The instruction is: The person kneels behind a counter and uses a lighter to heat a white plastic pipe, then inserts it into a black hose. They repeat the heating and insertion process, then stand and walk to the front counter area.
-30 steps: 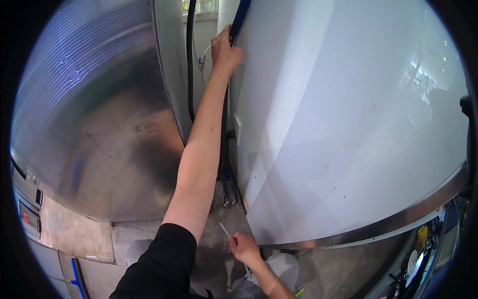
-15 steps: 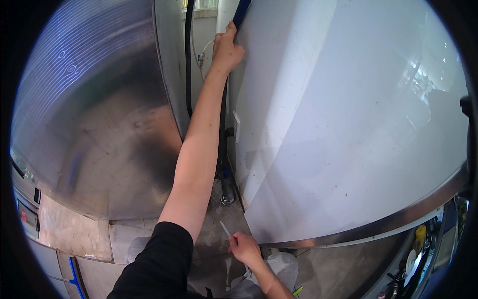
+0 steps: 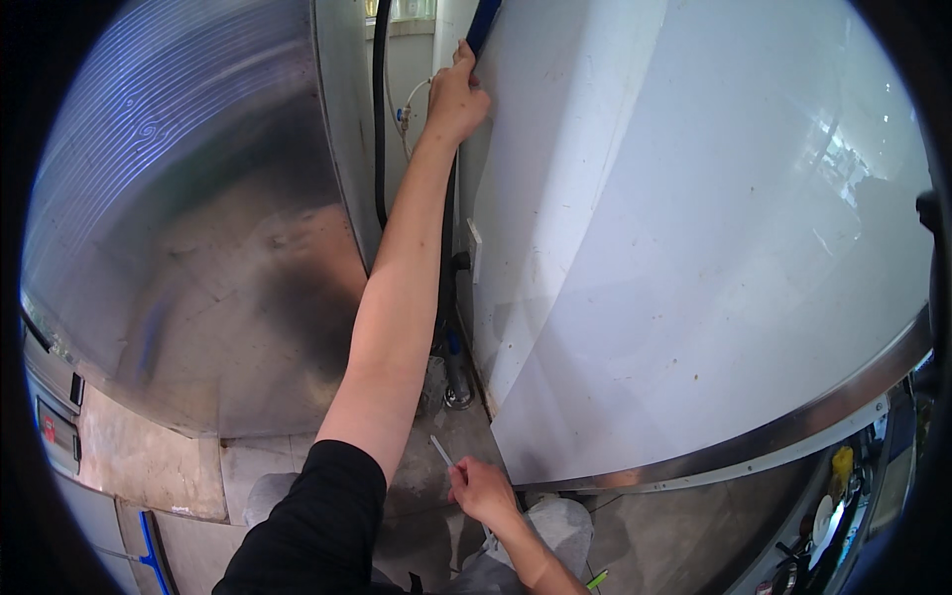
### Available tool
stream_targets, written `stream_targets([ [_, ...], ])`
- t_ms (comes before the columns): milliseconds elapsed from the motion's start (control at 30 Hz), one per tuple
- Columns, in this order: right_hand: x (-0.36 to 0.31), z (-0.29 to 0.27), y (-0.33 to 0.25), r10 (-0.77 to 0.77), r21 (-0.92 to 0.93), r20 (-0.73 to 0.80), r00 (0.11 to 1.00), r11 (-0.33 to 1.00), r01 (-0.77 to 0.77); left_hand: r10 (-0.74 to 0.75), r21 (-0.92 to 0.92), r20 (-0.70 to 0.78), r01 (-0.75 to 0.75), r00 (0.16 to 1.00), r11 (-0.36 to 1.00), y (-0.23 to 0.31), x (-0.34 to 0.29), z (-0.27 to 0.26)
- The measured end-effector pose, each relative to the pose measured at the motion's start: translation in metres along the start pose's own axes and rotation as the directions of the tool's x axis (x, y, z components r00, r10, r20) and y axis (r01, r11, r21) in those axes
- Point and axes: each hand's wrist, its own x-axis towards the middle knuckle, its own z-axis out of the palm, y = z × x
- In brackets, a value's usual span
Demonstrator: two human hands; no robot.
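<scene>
My left arm reaches far forward into a narrow gap, and my left hand (image 3: pixel 458 102) is closed around a dark blue hose (image 3: pixel 483 28) beside the white panel's edge. Its grip is partly hidden by the back of the hand. Lower down, near my knees, my right hand (image 3: pixel 483 490) pinches a thin pale strip (image 3: pixel 441 450), whose end points up and to the left over the floor. The exact kind of strip cannot be made out. A black hose (image 3: pixel 379 119) runs down the gap to the left of my left hand.
A shiny metal cabinet side (image 3: pixel 198 258) bounds the gap on the left, a large white panel (image 3: pixel 674 248) on the right. A small blue-handled valve (image 3: pixel 403 115) and a drain pipe (image 3: pixel 457 382) sit between them. A blue squeegee (image 3: pixel 151 555) lies lower left.
My right hand has shifted slightly left, and the strip leans a little more to the left. My left hand keeps its place on the hose. The whole view has shifted slightly.
</scene>
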Motion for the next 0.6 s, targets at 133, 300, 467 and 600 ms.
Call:
stream_targets([
  [133,-0.002,-0.005,-0.003,0.024,0.009,0.005,1.0,1.0,-0.024,-0.045,-0.034,-0.011,0.045,0.999,0.998,-0.002,0.001,0.0],
  [300,-0.006,-0.01,-0.001,0.081,-0.004,0.001,0.997,0.997,-0.081,-0.015,-0.018,-0.07,0.014,0.997,1.0,-0.007,0.003,-0.001],
  [467,-0.005,-0.008,0.001,0.071,-0.039,-0.008,0.997,0.997,-0.071,-0.028,-0.032,-0.08,0.026,0.996,0.999,-0.011,0.002,-0.001],
  [600,-0.004,-0.006,0.004,0.066,-0.013,0.017,0.998,0.998,-0.066,-0.014,-0.003,-0.063,0.014,0.998,1.0,-0.014,0.001,0.0],
])
